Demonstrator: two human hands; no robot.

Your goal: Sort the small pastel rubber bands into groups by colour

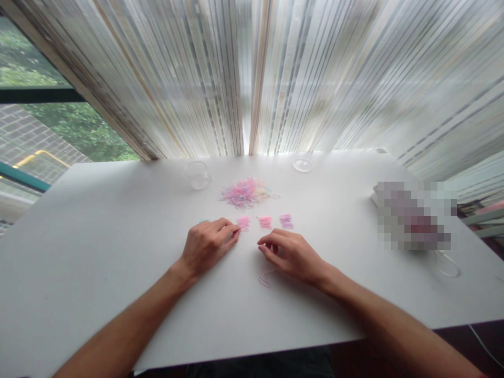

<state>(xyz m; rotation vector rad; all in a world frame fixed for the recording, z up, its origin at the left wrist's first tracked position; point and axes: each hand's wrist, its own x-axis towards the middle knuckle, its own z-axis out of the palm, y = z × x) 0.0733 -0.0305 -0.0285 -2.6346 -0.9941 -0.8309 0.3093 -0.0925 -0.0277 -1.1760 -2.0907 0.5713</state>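
A colourful pile (247,193) lies beyond both hands (208,244) (293,254); pink strands (243,223) beside the left.

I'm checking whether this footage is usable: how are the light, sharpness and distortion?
Head view: daylight comes through the striped curtain and the window at left; head view: a soft shadow lies on the white table below the right forearm; head view: strands in the mixed pile blur together; head view: curtain stripes fan outward, suggesting wide-angle stretch; pixelation hides detail at right.
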